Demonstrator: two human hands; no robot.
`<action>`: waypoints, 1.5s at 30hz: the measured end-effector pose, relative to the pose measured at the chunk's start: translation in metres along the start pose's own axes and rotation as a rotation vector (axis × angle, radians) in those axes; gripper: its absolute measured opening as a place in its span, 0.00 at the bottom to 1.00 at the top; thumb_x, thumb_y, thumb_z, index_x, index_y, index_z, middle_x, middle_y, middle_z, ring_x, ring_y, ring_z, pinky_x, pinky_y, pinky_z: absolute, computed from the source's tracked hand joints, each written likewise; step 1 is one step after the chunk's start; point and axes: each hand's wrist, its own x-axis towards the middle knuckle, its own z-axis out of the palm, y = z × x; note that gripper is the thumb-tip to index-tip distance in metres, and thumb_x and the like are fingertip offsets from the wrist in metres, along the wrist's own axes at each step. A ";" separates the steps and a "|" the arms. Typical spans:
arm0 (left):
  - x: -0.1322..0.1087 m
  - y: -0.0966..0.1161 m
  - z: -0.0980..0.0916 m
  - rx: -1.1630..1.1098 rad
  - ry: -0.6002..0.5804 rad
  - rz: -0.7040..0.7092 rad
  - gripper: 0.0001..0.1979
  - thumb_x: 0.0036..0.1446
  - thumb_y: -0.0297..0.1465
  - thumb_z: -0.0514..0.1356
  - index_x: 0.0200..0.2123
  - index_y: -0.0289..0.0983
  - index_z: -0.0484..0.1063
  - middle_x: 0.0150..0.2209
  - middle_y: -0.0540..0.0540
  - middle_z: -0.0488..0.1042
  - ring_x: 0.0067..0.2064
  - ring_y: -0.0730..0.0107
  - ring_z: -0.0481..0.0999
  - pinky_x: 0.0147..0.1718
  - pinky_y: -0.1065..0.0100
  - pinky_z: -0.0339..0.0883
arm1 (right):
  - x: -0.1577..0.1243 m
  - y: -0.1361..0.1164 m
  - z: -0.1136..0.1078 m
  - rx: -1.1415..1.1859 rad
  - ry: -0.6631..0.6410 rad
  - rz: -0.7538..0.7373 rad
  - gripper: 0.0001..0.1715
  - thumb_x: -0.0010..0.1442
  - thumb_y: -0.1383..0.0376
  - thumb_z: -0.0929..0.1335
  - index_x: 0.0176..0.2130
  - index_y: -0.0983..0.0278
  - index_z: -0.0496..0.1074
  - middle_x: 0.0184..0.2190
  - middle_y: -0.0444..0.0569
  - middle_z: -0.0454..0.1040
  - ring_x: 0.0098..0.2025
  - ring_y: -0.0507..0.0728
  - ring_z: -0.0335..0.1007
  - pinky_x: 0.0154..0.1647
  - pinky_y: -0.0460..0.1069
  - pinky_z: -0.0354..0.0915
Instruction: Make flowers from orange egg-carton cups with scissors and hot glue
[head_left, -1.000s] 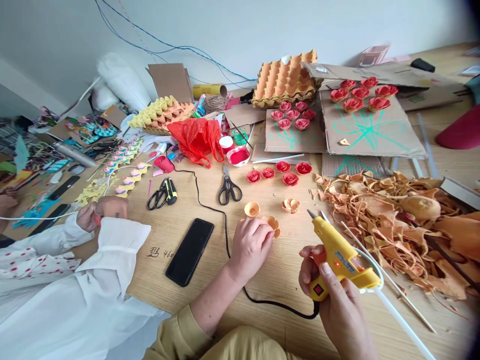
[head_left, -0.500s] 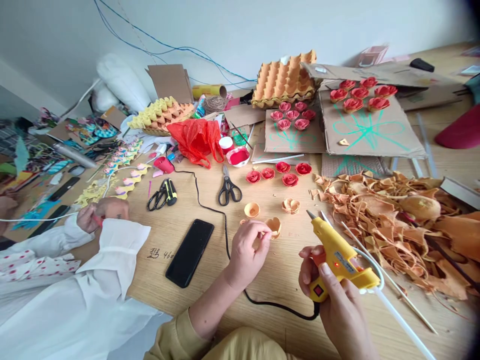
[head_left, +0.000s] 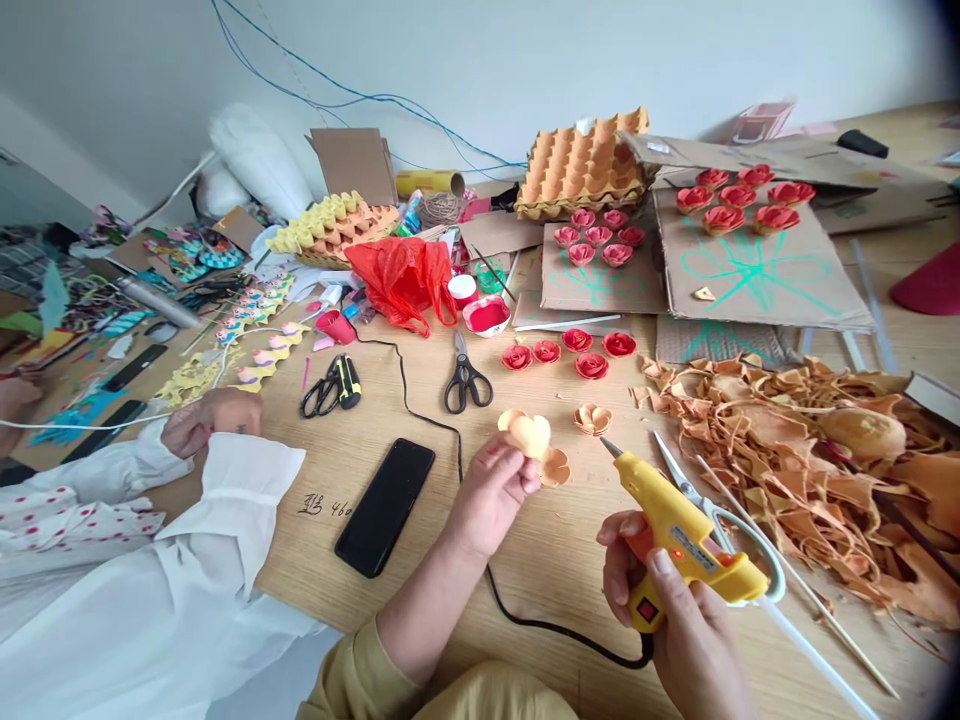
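Note:
Between the thumb and fingers of my left hand (head_left: 491, 492) is a pale orange petal cup (head_left: 529, 434), cut from egg-carton material and raised off the table. Just behind that hand a second petal cup (head_left: 556, 467) lies on the wood. A layered, unpainted flower (head_left: 593, 419) sits farther back, close to the nozzle. My right hand (head_left: 675, 600) is wrapped around a yellow hot glue gun (head_left: 675, 525), its red light lit and its nozzle pointing up and left. A white glue stick (head_left: 814, 655) sticks out of its rear.
Orange carton scraps (head_left: 817, 480) pile up at right, beside white-handled scissors (head_left: 705, 500). Black scissors (head_left: 466, 375), a phone (head_left: 385, 508) and red flowers (head_left: 592, 366) lie on the table. A dish of red paint (head_left: 486, 315) stands behind. At left is another person's hand (head_left: 214, 420).
My left hand has picked up a petal cup and now holds it raised. The glue gun stays in my right hand, little moved. The view has shifted slightly.

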 end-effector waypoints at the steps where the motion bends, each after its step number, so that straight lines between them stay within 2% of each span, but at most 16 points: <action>1: 0.002 0.005 -0.003 0.024 0.015 0.029 0.21 0.49 0.46 0.70 0.35 0.39 0.69 0.35 0.47 0.71 0.29 0.76 0.63 0.26 0.71 0.60 | 0.000 0.000 0.000 -0.001 0.007 0.001 0.13 0.69 0.53 0.64 0.48 0.57 0.71 0.25 0.44 0.68 0.22 0.52 0.58 0.20 0.47 0.53; 5: 0.006 0.017 -0.013 0.084 0.022 0.070 0.23 0.45 0.46 0.73 0.32 0.37 0.69 0.34 0.48 0.71 0.30 0.76 0.63 0.27 0.70 0.59 | 0.001 0.000 0.000 0.008 0.029 0.022 0.12 0.69 0.53 0.66 0.45 0.57 0.71 0.28 0.46 0.69 0.23 0.52 0.58 0.21 0.47 0.55; 9: 0.004 0.017 -0.013 0.169 -0.006 0.094 0.19 0.52 0.45 0.69 0.32 0.37 0.69 0.31 0.50 0.70 0.29 0.77 0.65 0.28 0.72 0.61 | 0.001 0.001 0.000 -0.024 0.041 0.024 0.12 0.68 0.54 0.67 0.46 0.57 0.71 0.29 0.46 0.70 0.23 0.51 0.58 0.20 0.46 0.56; 13: -0.009 0.019 -0.007 0.699 -0.097 0.308 0.11 0.59 0.36 0.66 0.31 0.37 0.69 0.37 0.45 0.75 0.40 0.67 0.74 0.41 0.65 0.70 | 0.002 0.000 -0.001 -0.043 0.096 0.020 0.10 0.67 0.56 0.68 0.45 0.57 0.70 0.36 0.47 0.72 0.24 0.50 0.59 0.21 0.46 0.58; 16: -0.023 0.018 -0.005 1.155 -0.191 0.551 0.07 0.59 0.29 0.65 0.30 0.39 0.69 0.47 0.41 0.76 0.51 0.58 0.75 0.54 0.55 0.68 | 0.004 -0.004 0.000 -0.073 0.156 0.009 0.08 0.67 0.57 0.69 0.45 0.56 0.69 0.41 0.47 0.73 0.25 0.49 0.60 0.23 0.45 0.61; 19: -0.034 0.011 -0.004 1.350 -0.305 0.682 0.06 0.61 0.26 0.61 0.32 0.39 0.68 0.54 0.39 0.74 0.55 0.58 0.75 0.56 0.57 0.70 | 0.006 -0.006 0.002 -0.156 0.182 0.014 0.11 0.64 0.57 0.72 0.43 0.56 0.68 0.41 0.46 0.73 0.24 0.48 0.62 0.23 0.46 0.62; 22: -0.039 0.002 -0.001 1.374 -0.396 0.729 0.04 0.64 0.26 0.58 0.35 0.38 0.68 0.54 0.38 0.74 0.50 0.62 0.78 0.50 0.62 0.74 | 0.009 -0.005 0.005 -0.226 0.179 0.025 0.14 0.61 0.56 0.74 0.42 0.57 0.69 0.38 0.45 0.72 0.24 0.49 0.62 0.23 0.47 0.63; 25: -0.038 -0.004 0.003 1.333 -0.445 0.752 0.03 0.65 0.27 0.58 0.42 0.38 0.68 0.51 0.39 0.75 0.48 0.63 0.78 0.50 0.63 0.75 | 0.011 -0.003 0.004 -0.255 0.199 0.017 0.16 0.57 0.57 0.76 0.40 0.58 0.70 0.35 0.44 0.71 0.25 0.50 0.62 0.23 0.47 0.63; 30: -0.035 -0.012 0.001 1.249 -0.476 0.689 0.20 0.64 0.27 0.61 0.56 0.39 0.62 0.53 0.40 0.73 0.55 0.61 0.75 0.57 0.60 0.73 | 0.015 -0.002 0.001 -0.247 0.223 0.034 0.18 0.55 0.59 0.78 0.40 0.58 0.69 0.32 0.42 0.71 0.25 0.51 0.63 0.23 0.47 0.62; 36: -0.034 -0.027 -0.009 1.310 -0.434 0.547 0.22 0.61 0.24 0.63 0.56 0.40 0.63 0.53 0.41 0.72 0.57 0.60 0.74 0.58 0.60 0.71 | 0.017 -0.005 0.001 -0.296 0.294 0.021 0.17 0.57 0.56 0.76 0.40 0.58 0.70 0.33 0.43 0.71 0.26 0.51 0.61 0.25 0.48 0.61; 39: -0.038 -0.023 -0.010 1.346 -0.448 0.578 0.23 0.60 0.30 0.66 0.56 0.40 0.64 0.53 0.40 0.73 0.56 0.57 0.74 0.56 0.57 0.72 | 0.016 -0.007 0.001 -0.315 0.301 0.017 0.16 0.58 0.56 0.75 0.40 0.59 0.70 0.34 0.43 0.70 0.27 0.51 0.62 0.26 0.47 0.61; 41: -0.040 -0.017 -0.011 1.342 -0.404 0.644 0.23 0.60 0.35 0.67 0.56 0.41 0.65 0.52 0.40 0.74 0.54 0.55 0.74 0.55 0.55 0.71 | 0.014 -0.008 0.001 -0.301 0.302 0.015 0.16 0.59 0.56 0.75 0.41 0.59 0.69 0.35 0.43 0.70 0.27 0.50 0.62 0.26 0.46 0.62; 42: -0.040 -0.013 -0.013 1.332 -0.343 0.680 0.21 0.61 0.35 0.65 0.56 0.41 0.65 0.51 0.40 0.74 0.54 0.56 0.74 0.55 0.54 0.71 | 0.014 -0.009 0.001 -0.282 0.303 0.015 0.16 0.59 0.56 0.75 0.41 0.58 0.69 0.36 0.43 0.71 0.27 0.50 0.62 0.26 0.46 0.62; 45: -0.034 -0.005 -0.018 1.364 -0.127 0.729 0.16 0.66 0.28 0.59 0.56 0.40 0.66 0.49 0.41 0.74 0.52 0.59 0.74 0.53 0.55 0.71 | 0.013 -0.011 0.003 -0.233 0.315 0.024 0.17 0.58 0.56 0.76 0.42 0.57 0.68 0.38 0.43 0.71 0.26 0.49 0.62 0.24 0.46 0.62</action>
